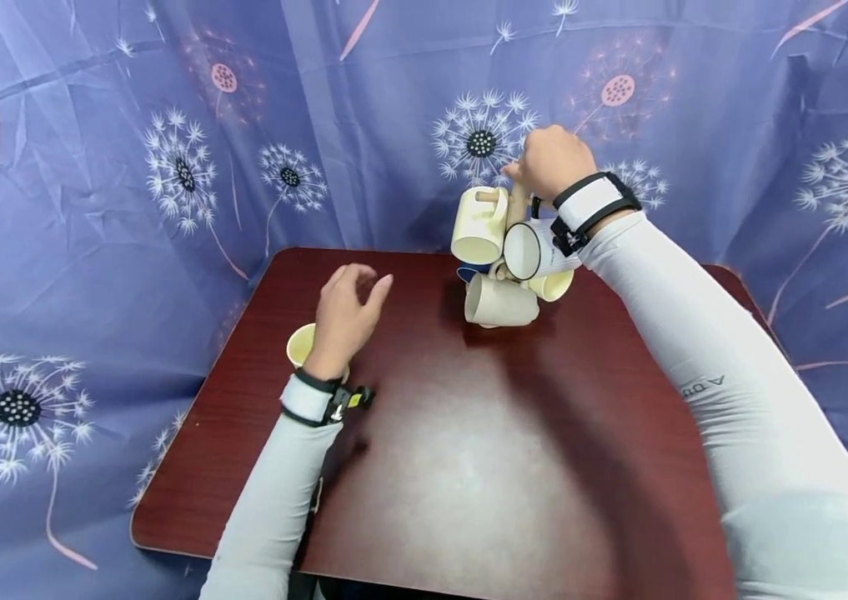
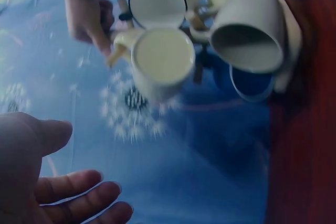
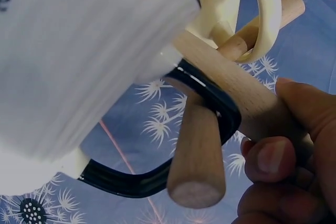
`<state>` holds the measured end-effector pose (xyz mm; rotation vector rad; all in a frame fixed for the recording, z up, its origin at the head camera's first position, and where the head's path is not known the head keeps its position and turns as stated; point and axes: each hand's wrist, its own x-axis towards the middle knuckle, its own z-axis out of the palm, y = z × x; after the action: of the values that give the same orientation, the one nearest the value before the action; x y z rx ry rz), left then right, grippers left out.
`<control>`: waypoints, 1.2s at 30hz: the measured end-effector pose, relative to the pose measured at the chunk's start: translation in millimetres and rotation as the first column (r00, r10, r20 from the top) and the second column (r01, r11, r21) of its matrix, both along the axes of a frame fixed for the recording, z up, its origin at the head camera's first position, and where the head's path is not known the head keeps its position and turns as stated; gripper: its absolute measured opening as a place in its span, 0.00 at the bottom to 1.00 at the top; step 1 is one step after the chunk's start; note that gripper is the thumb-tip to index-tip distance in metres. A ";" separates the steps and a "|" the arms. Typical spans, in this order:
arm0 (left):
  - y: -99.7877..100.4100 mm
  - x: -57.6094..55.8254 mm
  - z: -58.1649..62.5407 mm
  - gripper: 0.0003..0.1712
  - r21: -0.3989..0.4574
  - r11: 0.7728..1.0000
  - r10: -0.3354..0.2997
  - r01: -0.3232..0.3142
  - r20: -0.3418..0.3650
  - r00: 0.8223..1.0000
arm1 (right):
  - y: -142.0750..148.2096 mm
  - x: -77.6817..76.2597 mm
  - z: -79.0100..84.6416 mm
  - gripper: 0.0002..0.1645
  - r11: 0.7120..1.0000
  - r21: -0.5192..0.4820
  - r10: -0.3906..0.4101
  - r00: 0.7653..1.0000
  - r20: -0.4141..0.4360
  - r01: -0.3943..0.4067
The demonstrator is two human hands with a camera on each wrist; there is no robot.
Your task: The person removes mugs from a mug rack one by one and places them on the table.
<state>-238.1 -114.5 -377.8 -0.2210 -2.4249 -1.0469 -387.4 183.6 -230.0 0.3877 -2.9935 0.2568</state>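
My right hand [image 1: 559,162] grips the top of the wooden post [image 3: 247,95] of a mug tree at the back of the table. A white mug [image 1: 532,252] with a dark rim hangs by its black handle [image 3: 131,182] on a wooden peg [image 3: 197,166]. Beside it hangs a cream mug [image 1: 478,229], and lower down are a grey-beige mug [image 1: 502,302], a yellow mug [image 1: 554,286] and a partly hidden blue mug [image 2: 252,85]. At the left, my left hand [image 1: 344,317] holds nothing, thumb and fingers apart. It partly covers a pale yellow cup [image 1: 300,343].
The dark red-brown table [image 1: 424,433] has rounded corners. A blue-purple curtain [image 1: 378,142] with dandelion prints stands right behind the mug tree and around the sides. My right forearm's shadow falls across the tabletop.
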 end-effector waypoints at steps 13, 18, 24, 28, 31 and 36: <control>93.7 -66.9 50.4 0.29 -0.085 0.996 -0.022 0.029 0.080 0.997 | -1.9 4.5 -4.2 0.29 0.998 0.052 -0.043 0.997 -0.066 0.046; 112.8 -80.2 59.5 0.33 -0.123 0.992 -0.006 0.017 0.088 0.996 | -1.6 5.7 -5.4 0.28 0.998 0.051 -0.044 0.996 -0.071 0.048; 129.7 -88.5 62.4 0.36 -0.192 0.981 0.027 -0.010 0.086 0.996 | 1.3 8.5 -10.5 0.28 0.997 0.043 -0.062 0.995 -0.082 0.066; 139.3 -91.5 61.4 0.36 -0.208 0.978 0.031 -0.008 0.107 0.994 | 4.2 9.2 -13.5 0.27 0.997 0.044 -0.068 0.996 -0.065 0.071; 143.9 -94.6 62.7 0.34 -0.212 0.977 0.046 -0.022 0.107 0.993 | 4.4 7.9 -11.8 0.26 0.997 0.048 -0.050 0.997 -0.059 0.053; 149.0 -101.0 71.3 0.32 -0.255 0.965 0.081 -0.055 0.092 0.992 | 3.7 6.0 -5.2 0.26 0.998 0.051 -0.034 0.997 -0.064 0.037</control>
<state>-339.1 34.5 -306.5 -0.1705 -2.6366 -0.7333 -381.4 187.3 -235.2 0.3408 -2.9470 0.1605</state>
